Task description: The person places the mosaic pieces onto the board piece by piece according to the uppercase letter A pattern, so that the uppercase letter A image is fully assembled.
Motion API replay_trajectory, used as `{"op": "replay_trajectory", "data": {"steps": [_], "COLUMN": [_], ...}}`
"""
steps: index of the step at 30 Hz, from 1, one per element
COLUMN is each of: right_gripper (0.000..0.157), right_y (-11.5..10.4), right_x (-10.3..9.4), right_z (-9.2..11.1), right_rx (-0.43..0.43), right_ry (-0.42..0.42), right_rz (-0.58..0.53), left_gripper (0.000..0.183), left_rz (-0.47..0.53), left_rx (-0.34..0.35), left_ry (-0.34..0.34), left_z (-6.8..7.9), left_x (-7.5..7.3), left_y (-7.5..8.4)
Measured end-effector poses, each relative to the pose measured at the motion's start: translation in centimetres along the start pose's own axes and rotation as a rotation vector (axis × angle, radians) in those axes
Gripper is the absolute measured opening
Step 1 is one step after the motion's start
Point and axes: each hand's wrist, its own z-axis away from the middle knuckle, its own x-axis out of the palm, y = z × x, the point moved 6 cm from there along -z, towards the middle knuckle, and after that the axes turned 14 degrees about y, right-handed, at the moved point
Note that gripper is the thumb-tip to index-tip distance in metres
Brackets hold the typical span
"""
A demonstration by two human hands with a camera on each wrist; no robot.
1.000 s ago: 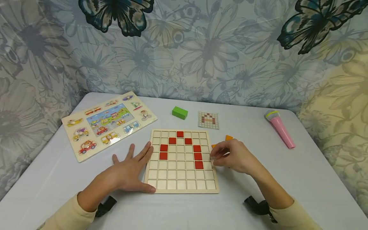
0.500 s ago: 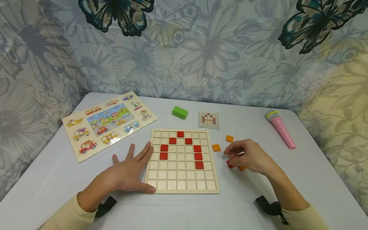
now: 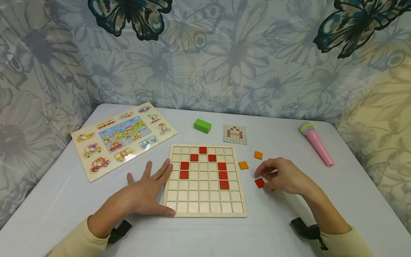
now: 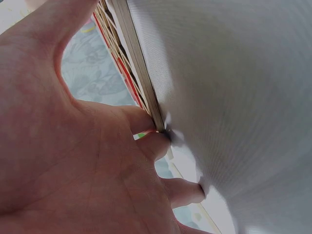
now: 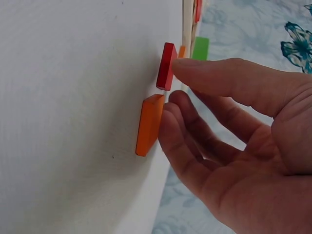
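Note:
A wooden grid board (image 3: 205,215) lies in the middle of the table in the head view, several red tiles set in its squares in an arch-like pattern. My left hand (image 3: 142,194) spreads over its left edge, thumb at the near corner and two fingers along the side. To the right of the board, my right hand (image 3: 284,176) hovers with loosely bent fingers over a loose red tile (image 3: 259,183). In the right wrist view the thumb tip is right by that red tile, and the other fingertips are beside an orange tile (image 5: 148,124), mostly hidden in the head view.
Two more orange tiles, one nearer the board (image 3: 243,165), lie beyond the right hand. Behind the board are a green block (image 3: 202,126) and a pattern card (image 3: 235,134). A picture puzzle (image 3: 123,141) lies left, a pink toy microphone (image 3: 318,144) right.
My right hand has moved right, from the board's right edge to the loose red and orange tiles, uncovering the orange tiles behind. The left hand stays on the board's edge.

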Motion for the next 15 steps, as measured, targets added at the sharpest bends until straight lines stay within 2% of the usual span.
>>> {"op": "replay_trajectory", "data": {"steps": [7,15], "right_gripper": [0.035,0.034], "right_y": [-0.23,-0.50], "right_x": [0.16,0.39], "right_z": [-0.18,-0.18], "right_rx": [-0.086,-0.142], "right_ry": [0.007,0.000], "right_rz": [0.056,0.084], "left_gripper": [0.137,0.136], "left_rz": [-0.002,-0.004], "left_rx": [-0.001,-0.005], "left_ry": [0.003,0.001], "left_z": [-0.03,-0.05], "left_x": [0.05,0.12], "left_y": [-0.06,-0.13]}}
